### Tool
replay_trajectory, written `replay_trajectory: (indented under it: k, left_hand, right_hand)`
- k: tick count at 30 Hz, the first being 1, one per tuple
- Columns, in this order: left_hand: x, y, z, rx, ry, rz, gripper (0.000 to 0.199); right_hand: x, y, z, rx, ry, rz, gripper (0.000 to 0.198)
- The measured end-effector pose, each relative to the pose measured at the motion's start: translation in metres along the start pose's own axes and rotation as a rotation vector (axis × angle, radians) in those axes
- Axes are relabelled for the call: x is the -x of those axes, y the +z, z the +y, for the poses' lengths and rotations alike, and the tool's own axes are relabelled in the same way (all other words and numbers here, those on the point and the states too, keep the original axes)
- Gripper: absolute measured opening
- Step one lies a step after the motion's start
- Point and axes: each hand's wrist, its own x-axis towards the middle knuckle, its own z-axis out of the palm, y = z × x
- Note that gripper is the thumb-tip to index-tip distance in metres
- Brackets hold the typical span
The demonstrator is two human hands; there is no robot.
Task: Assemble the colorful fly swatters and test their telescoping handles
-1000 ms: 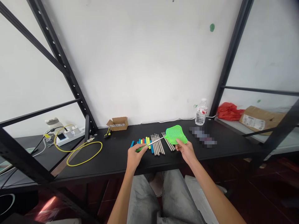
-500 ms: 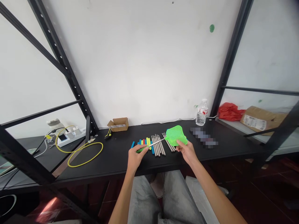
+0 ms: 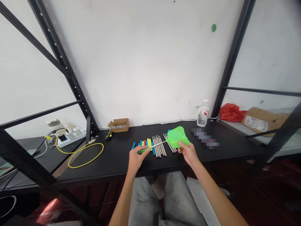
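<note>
A green fly swatter (image 3: 176,137) with a perforated head and a metal rod is held above the black table, its head to the right. My left hand (image 3: 138,157) is closed round its green handle. With thumb and fingers, my right hand (image 3: 188,153) pinches the lower right edge of the head. Below the rod lie several metal rods (image 3: 160,150) side by side, and more metal rods (image 3: 171,146) show partly under the head. Several coloured handles (image 3: 149,143) in blue, yellow and red lie near my left hand, which partly covers them.
A small open cardboard box (image 3: 120,125) and a yellow-black cutter (image 3: 109,135) are at the back left. A yellow cable (image 3: 86,163) loops on the left, near a power strip (image 3: 72,138). A water bottle (image 3: 203,113) and a blurred object (image 3: 205,138) are on the right.
The swatter head and my right hand have shifted very slightly to the right. Both hands keep their hold, and the things on the table lie as before.
</note>
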Motion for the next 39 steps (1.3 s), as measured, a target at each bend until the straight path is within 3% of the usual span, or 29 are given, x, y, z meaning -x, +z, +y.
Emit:
replay_trajectory:
  k: [12, 39]
  left_hand:
    - [-0.001, 0.002, -0.005, -0.053, 0.073, 0.010, 0.024]
    - [0.004, 0.001, 0.001, -0.207, 0.078, 0.000, 0.022]
  right_hand:
    - [0.000, 0.001, 0.000, 0.059, -0.026, 0.005, 0.028]
    - [-0.003, -0.013, 0.002, 0.304, -0.012, -0.256, 0.032]
